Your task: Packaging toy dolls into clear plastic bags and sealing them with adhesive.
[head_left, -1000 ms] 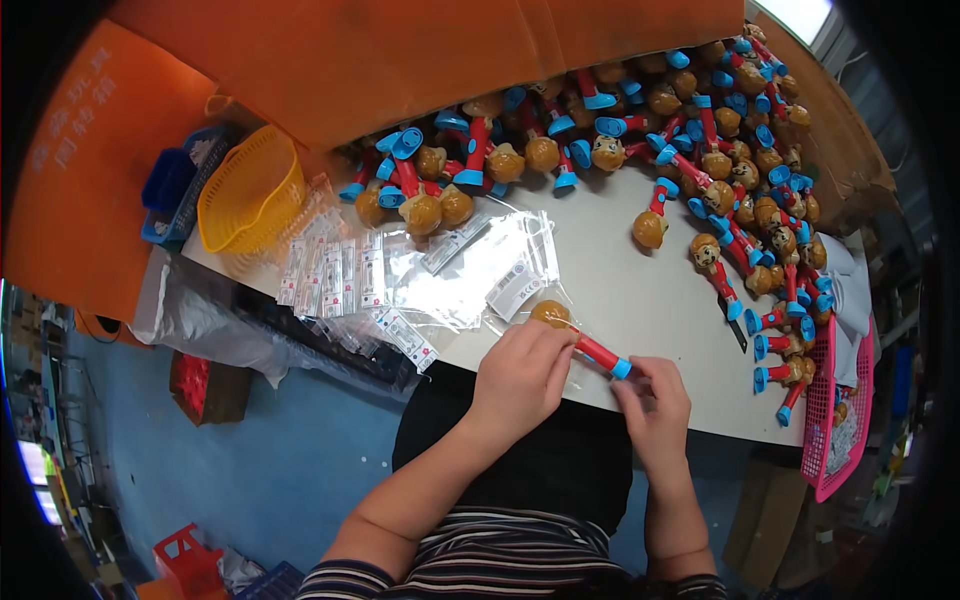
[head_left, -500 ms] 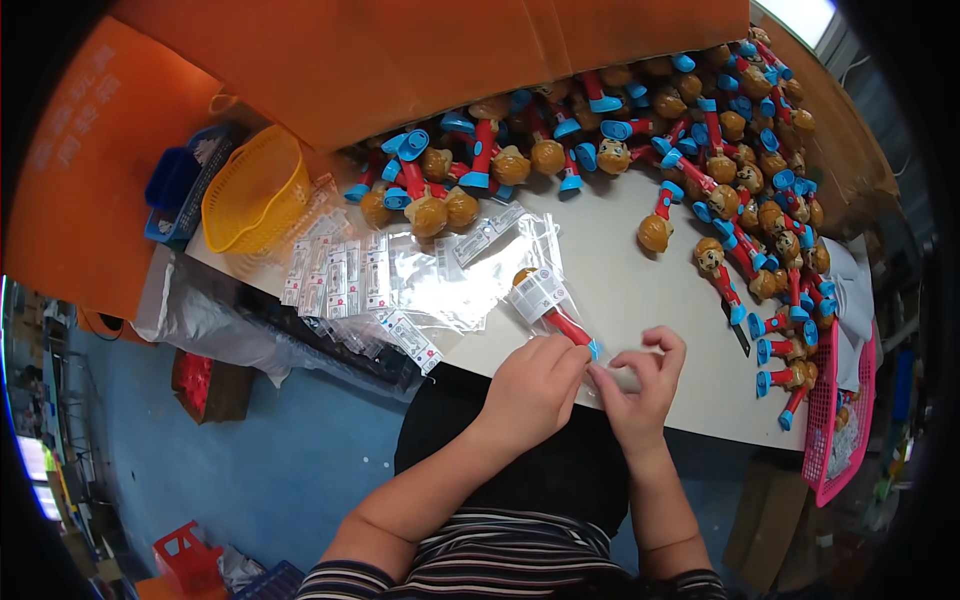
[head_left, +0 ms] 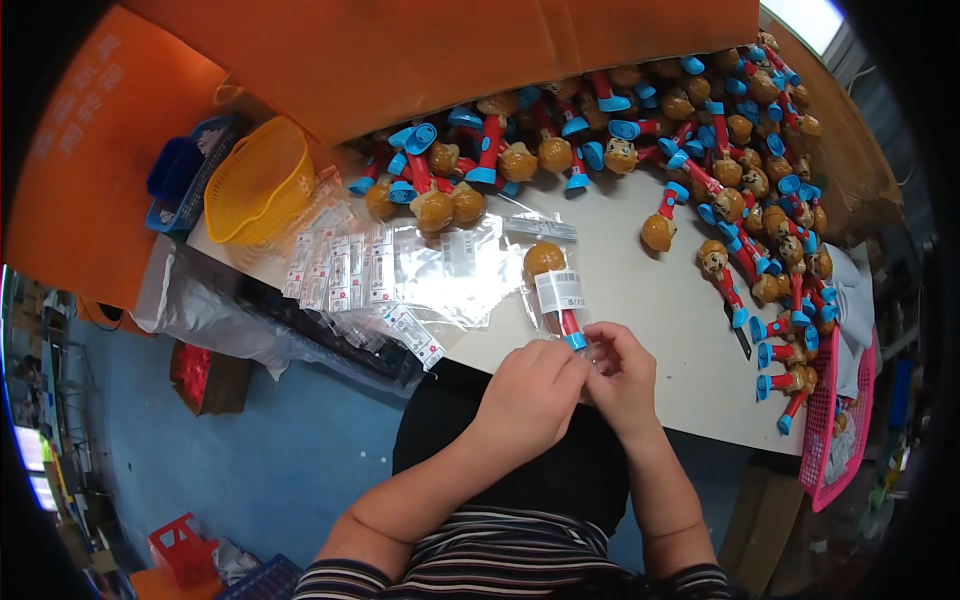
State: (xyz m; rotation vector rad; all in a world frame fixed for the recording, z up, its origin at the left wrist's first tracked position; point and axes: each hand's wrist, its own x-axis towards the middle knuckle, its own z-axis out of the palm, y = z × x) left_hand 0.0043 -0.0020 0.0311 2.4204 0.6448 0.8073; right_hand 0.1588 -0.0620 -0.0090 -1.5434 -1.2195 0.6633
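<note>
A bagged figure toy [head_left: 544, 262] with a round brown head, red stem and blue foot lies on the table's near edge, head pointing away from me. Its clear plastic bag [head_left: 560, 292] carries a white printed label across the middle. My left hand [head_left: 532, 392] pinches the bag's near end just below the blue foot. Against it, my right hand [head_left: 622, 375] closes its fingertips on the same plastic end. The exact fold of plastic between the fingers is hidden. Left of the toy lies a spread of flat clear bags [head_left: 440, 270] with printed labels.
Many loose figure toys [head_left: 728, 205] are heaped along the back and right of the table [head_left: 610, 260]. A yellow basket [head_left: 258, 182] and blue baskets [head_left: 190, 180] stand at the left. A pink basket [head_left: 826, 430] is at the right edge, near a dark blade-like tool [head_left: 740, 338]. Orange board [head_left: 440, 60] rises behind.
The bagged toy has swung more upright in view, its brown head now showing fully beyond the label. My right hand's raised fingers have closed in beside the left at the bag's end.
</note>
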